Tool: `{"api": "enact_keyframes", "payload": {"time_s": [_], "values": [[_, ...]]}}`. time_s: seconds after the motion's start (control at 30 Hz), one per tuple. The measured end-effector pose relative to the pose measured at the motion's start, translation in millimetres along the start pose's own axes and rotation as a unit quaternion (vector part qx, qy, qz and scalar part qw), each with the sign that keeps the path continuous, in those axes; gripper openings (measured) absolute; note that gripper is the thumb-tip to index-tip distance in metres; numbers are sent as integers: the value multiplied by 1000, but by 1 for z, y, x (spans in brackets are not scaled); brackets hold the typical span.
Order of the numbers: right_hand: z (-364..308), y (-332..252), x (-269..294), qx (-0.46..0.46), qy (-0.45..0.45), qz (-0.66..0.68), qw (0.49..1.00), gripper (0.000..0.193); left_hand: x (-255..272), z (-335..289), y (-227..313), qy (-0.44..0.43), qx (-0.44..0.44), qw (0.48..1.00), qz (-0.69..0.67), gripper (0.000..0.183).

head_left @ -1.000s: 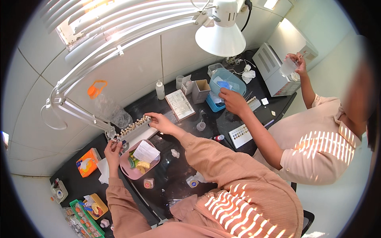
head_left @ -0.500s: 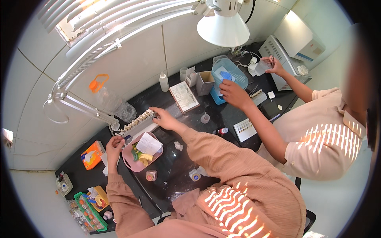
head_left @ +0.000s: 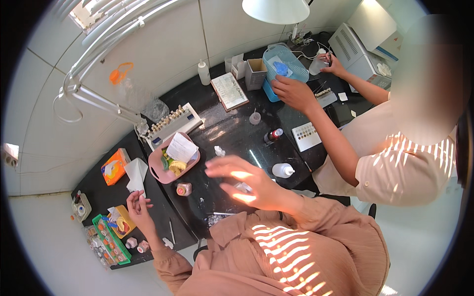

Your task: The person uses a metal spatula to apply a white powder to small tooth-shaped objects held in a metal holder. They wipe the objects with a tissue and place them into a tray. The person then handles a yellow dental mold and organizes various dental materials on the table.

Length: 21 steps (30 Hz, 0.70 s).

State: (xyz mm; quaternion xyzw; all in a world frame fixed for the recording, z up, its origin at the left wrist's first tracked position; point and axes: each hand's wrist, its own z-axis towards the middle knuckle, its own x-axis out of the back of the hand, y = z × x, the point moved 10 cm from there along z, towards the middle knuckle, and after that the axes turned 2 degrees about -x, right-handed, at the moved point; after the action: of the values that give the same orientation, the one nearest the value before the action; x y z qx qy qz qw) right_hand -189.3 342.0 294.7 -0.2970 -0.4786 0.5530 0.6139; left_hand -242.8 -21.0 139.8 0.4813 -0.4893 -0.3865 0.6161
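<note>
My right hand (head_left: pixel 249 183) hovers over the near side of the black bench, fingers spread and a little blurred, holding nothing. A small bottle or jar behind it is mostly hidden. My left hand (head_left: pixel 140 211) hangs at the bench's left part, its fingers loosely bent and apart, beside the tip of a white tissue (head_left: pixel 136 173). Ahead of it sits a pink basket (head_left: pixel 156 171) with yellow and green dental models and a paper slip (head_left: pixel 181 148). Behind the basket lies a tooth shade guide (head_left: pixel 183 121) with a row of tooth-shaped tabs. A small jar (head_left: pixel 183 189) stands near the basket.
At right, a co-worker's hand (head_left: pixel 295 93) is near a blue basket (head_left: pixel 291 66); their other hand holds a clear cup (head_left: pixel 317 64). A white squeeze bottle (head_left: pixel 283 170) and a red-capped bottle (head_left: pixel 273 135) stand between us. A green rack (head_left: pixel 112 241) is at left; a lamp (head_left: pixel 275 10) hangs above.
Both my hands have left the shade guide. The left came back toward me to the tissue; the right swung back and rightward over the bench. The view has shifted slightly.
</note>
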Motion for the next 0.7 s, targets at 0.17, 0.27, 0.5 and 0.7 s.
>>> {"api": "enact_keyframes", "payload": {"time_s": [0.17, 0.27, 0.5, 0.7], "values": [[-74, 47, 76, -152, 162, -74, 972, 21, -25, -65, 43, 15, -26, 999, 40, 16], [-104, 83, 156, -281, 292, -70, 912, 16, -41, -88, 57, 10, -48, 997, 55, 12], [-89, 199, 146, -271, 85, -102, 953, 54, -67, -112, 79, -32, -108, 989, 97, 18], [-71, 226, 128, -212, 17, -134, 968, 50, -55, -129, 93, 6, -115, 987, 113, 19]]}}
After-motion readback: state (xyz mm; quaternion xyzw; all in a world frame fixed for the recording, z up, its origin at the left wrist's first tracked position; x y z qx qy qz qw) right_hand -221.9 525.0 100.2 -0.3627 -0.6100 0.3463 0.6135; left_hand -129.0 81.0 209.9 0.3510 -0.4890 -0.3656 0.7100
